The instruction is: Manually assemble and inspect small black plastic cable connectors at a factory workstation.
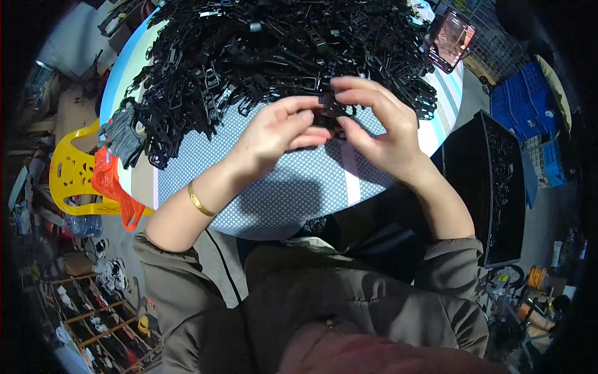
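Observation:
A big heap of black plastic parts point(268, 50), many of them clip-like with frames and narrow arms, covers the far half of a round table. At the heap's near edge, my two hands hold a small black plastic piece point(334, 107) between them. My left hand point(274, 132) grips its left side with thumb and fingers. From the right, my right hand point(383, 124) has curled fingers above the piece and its thumb below. Fingers and dark background hide the piece's exact shape.
The table has a dotted, striped cover point(261, 202). A phone point(453, 38) stands at its far right edge. On the left are a grey cloth point(123, 134), an orange bag point(109, 177) and a yellow chair point(71, 165). A black bin point(483, 187) with similar parts stands right.

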Demonstrator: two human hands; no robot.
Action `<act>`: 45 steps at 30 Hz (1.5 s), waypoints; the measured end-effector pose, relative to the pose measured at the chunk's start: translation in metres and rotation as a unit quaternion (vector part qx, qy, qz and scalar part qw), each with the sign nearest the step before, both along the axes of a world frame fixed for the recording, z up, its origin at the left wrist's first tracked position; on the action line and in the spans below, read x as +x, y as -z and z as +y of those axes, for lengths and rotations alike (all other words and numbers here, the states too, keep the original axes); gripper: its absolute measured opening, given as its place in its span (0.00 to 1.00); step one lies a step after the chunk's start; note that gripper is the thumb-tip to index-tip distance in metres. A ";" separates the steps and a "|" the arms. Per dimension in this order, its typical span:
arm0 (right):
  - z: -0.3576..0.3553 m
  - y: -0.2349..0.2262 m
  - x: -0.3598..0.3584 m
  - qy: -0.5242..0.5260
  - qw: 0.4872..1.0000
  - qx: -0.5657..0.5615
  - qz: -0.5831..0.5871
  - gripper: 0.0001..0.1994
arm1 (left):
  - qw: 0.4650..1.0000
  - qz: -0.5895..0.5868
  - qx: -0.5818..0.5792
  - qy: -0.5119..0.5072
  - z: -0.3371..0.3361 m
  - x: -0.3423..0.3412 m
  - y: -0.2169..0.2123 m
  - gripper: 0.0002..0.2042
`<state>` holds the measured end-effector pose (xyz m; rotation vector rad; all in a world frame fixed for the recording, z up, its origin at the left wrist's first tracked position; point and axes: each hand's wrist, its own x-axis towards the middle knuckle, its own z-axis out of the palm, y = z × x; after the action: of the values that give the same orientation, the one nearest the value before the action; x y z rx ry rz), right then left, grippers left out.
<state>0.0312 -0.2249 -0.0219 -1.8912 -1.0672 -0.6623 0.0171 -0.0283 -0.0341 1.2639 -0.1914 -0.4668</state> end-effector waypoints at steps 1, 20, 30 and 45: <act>-0.003 -0.001 -0.001 0.001 0.999 -0.046 -0.010 0.15 | 1.000 0.014 -0.019 -0.008 0.001 0.002 0.001 0.17; 0.013 0.014 -0.011 -0.004 0.985 -0.099 -0.141 0.22 | 0.998 -0.052 0.006 -0.032 0.004 -0.003 0.010 0.20; 0.000 0.002 -0.012 -0.035 0.905 0.032 0.423 0.16 | 0.993 -0.110 0.022 -0.029 0.002 -0.009 -0.007 0.22; -0.005 0.017 -0.004 0.091 0.975 -0.203 -0.014 0.14 | 0.793 -0.430 0.266 0.341 -0.022 -0.041 0.006 0.11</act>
<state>0.0272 -0.2294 -0.0393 -2.3602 -1.1180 -0.6061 -0.0240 -0.0502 -0.0402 1.8972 -1.4150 -0.5413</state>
